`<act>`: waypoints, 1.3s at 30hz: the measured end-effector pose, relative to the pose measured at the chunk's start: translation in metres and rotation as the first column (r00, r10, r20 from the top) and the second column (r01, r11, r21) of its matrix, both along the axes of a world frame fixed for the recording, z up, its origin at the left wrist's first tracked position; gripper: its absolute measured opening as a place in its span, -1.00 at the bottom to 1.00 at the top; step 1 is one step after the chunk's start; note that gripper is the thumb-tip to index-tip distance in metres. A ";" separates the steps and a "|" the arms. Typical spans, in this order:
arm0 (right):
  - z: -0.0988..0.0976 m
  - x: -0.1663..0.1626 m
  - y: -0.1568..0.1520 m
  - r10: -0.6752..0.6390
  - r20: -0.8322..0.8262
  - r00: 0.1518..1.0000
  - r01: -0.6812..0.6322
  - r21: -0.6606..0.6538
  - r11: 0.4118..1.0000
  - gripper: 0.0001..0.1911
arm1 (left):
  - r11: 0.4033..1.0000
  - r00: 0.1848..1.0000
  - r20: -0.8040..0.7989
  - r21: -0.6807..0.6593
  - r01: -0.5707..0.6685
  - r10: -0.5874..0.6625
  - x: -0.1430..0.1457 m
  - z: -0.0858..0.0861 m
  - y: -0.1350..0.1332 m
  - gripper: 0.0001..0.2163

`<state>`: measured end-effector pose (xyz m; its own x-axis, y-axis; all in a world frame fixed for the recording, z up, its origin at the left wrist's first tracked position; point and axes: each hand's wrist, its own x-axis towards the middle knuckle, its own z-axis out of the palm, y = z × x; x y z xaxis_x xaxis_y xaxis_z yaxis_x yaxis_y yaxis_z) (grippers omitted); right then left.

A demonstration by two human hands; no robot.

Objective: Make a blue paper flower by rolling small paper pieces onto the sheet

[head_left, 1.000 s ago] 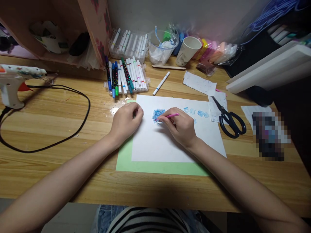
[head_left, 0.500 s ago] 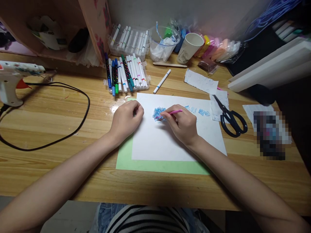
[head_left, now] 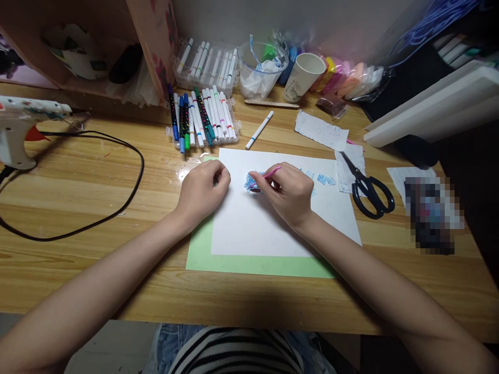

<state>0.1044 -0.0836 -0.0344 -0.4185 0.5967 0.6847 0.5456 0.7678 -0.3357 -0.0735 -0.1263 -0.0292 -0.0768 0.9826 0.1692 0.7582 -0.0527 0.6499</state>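
Note:
My right hand (head_left: 290, 193) is closed around a slim pink stick (head_left: 271, 173), with its lower end down at a clump of small blue and white bits (head_left: 249, 182). The clump lies on a white sheet of paper (head_left: 257, 228), partly hidden by my fingers. Pale blue scraps (head_left: 325, 179) lie on the same sheet, just past my right hand. Curled into a loose fist, my left hand (head_left: 205, 189) rests on the left edge of the sheet, and nothing shows in it. A green sheet (head_left: 249, 264) sticks out beneath the white one.
Black-handled scissors (head_left: 370, 191) lie right of the paper on torn white pieces (head_left: 322, 130). Behind are a marker (head_left: 259, 130), a case of markers (head_left: 205, 117), a clear cup (head_left: 261, 78) and a paper cup (head_left: 304, 78). A glue gun (head_left: 23, 124) with looping cord is at left.
My right hand has shifted slightly left and changed the tilt of the pink stick, covering more of the blue clump. My left hand stays put.

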 end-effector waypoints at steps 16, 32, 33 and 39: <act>-0.002 -0.013 0.007 -0.131 -0.127 0.983 0.106 -0.185 0.977 -0.55 | 1.000 1.000 -0.001 -0.004 0.004 -0.004 -0.001 0.001 0.000 -0.84; 0.001 0.001 0.002 -0.141 -0.258 0.956 0.047 -0.339 0.940 -0.59 | 1.000 1.000 0.004 -0.024 0.003 -0.003 -0.003 0.001 -0.001 -0.82; 0.001 0.001 0.002 -0.123 -0.253 0.960 0.036 -0.325 0.945 -0.60 | 1.000 1.000 0.003 -0.029 0.001 -0.001 -0.003 0.001 -0.001 -0.82; 0.000 -0.002 -0.001 0.048 -0.184 0.982 -0.076 -0.152 0.985 -0.66 | 0.999 1.000 -0.010 -0.033 -0.007 0.007 -0.002 0.003 -0.001 -0.81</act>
